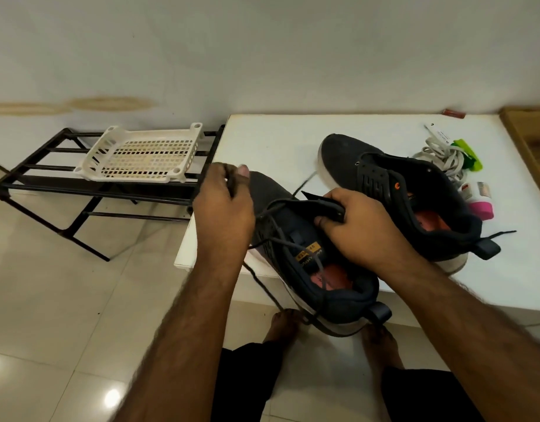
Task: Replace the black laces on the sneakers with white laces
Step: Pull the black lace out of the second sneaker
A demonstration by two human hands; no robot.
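my right hand (358, 228) grips the near shoe's (317, 269) tongue. my left hand (224, 205) pinches the black lace (270, 239). it is soft and floppy, so i hold near the holes.

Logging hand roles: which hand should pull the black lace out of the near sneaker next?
Left. The left hand already pinches the black lace, while the right hand grips the near sneaker by its tongue, steadying it.
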